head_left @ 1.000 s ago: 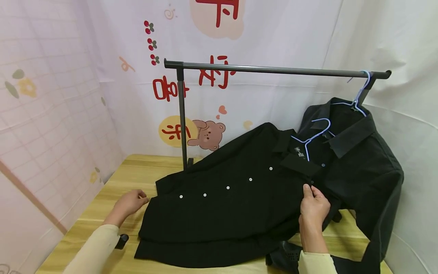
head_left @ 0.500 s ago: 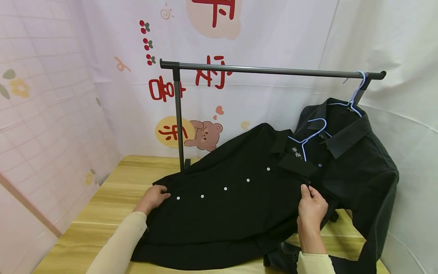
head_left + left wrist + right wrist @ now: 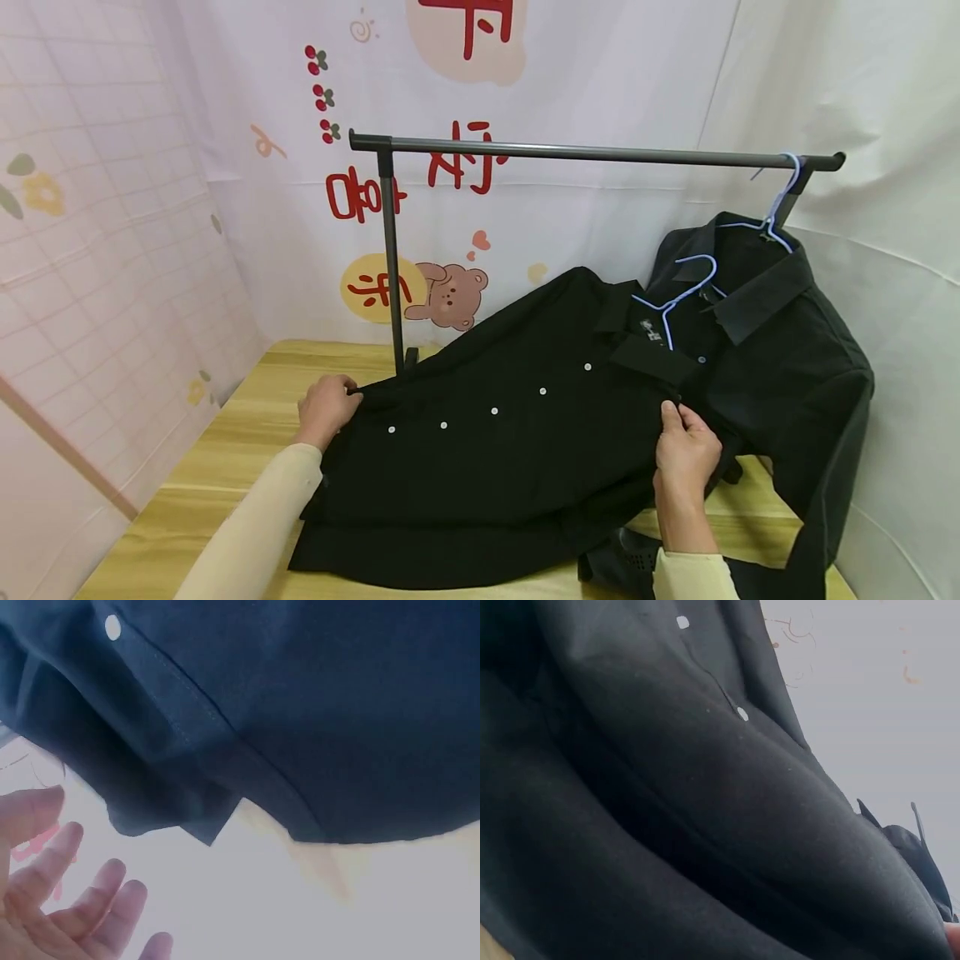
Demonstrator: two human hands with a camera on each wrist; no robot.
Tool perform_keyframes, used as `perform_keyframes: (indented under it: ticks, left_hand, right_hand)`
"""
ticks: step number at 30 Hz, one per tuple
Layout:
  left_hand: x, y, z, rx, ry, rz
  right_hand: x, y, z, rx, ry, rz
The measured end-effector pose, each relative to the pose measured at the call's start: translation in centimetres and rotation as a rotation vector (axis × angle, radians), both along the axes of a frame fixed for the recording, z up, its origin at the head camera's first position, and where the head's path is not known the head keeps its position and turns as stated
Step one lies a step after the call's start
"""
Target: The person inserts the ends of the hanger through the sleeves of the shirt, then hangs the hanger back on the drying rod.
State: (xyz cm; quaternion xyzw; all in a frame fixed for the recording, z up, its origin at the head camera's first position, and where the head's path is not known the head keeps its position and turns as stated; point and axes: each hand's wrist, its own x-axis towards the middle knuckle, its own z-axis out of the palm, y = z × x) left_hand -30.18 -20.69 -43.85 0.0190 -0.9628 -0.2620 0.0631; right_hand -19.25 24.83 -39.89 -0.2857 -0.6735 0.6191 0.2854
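Observation:
A black shirt (image 3: 465, 467) with white buttons lies spread over the table, its hem to the left. Inside its collar sits a light-blue hanger (image 3: 678, 302), hook upward. My right hand (image 3: 686, 450) pinches the shirt's front edge below the collar, thumb on top; only a bit of finger shows in the right wrist view. At the far left corner, by the sleeve end, is my left hand (image 3: 328, 408). In the left wrist view its fingers (image 3: 101, 900) are spread beside the cuff (image 3: 206, 821), apart from the cloth.
A dark metal clothes rack (image 3: 600, 153) stands behind. Another black shirt (image 3: 806, 358) hangs at its right end on a blue hanger (image 3: 783, 196), its sleeve draping over the right side. A wooden table (image 3: 225, 467) lies below; a printed curtain (image 3: 585, 83) closes the back.
My left hand has moved from left of the shirt onto its hem, then slightly up and left to the far corner. The right hand keeps its hold below the collar.

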Motion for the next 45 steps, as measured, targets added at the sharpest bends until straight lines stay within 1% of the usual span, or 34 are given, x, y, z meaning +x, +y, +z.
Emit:
perform_keyframes:
  ticks: [4,9,12,15,17,21,24,29,33,36,40,45]
  left_hand:
    - [-0.7,0.7,1.3,0.048,0.038,-0.055]
    - [-1.8,2.1,3.2,0.174,0.066,-0.113]
    - [-2.4,3.0,4.6,0.262,0.090,-0.139]
    - [-2.9,4.0,5.9,0.333,0.131,-0.163]
    - [-3.3,4.6,6.6,0.351,0.171,-0.169]
    - [-3.8,5.3,7.4,0.307,0.250,-0.140]
    - [-4.1,5.4,7.6,0.272,0.278,-0.118]
    - [-4.3,5.6,7.8,0.243,0.264,-0.128]
    - [-4.2,5.7,8.1,0.210,0.240,-0.136]
    - [-4.1,5.7,8.2,0.181,0.237,-0.145]
    - [-4.2,5.5,8.2,0.168,0.233,-0.148]
    - [-4.3,5.2,8.0,0.168,0.225,-0.148]
  right_hand:
    - [-0.1,-0.1,0.0,0.006,0.003,0.009]
    - [0.0,-0.2,0.1,0.000,0.013,0.023]
    - [0.0,-0.3,0.2,0.018,0.015,0.019]
    - [-0.1,-0.5,0.2,0.051,0.016,0.009]
    - [-0.2,-0.7,0.2,0.074,0.020,0.003]
    - [-0.3,-0.8,0.3,0.133,0.030,0.004]
    - [-0.2,-0.9,0.5,0.179,0.034,0.016]
    - [-0.3,-1.1,1.0,0.239,0.037,0.041]
    - [-0.4,-1.3,1.6,0.329,0.040,0.050]
    - [-0.6,-1.5,2.1,0.393,0.046,0.053]
    - [-0.5,-2.1,3.2,0.461,0.075,0.074]
    - [0.0,-3.2,4.9,0.498,0.128,0.119]
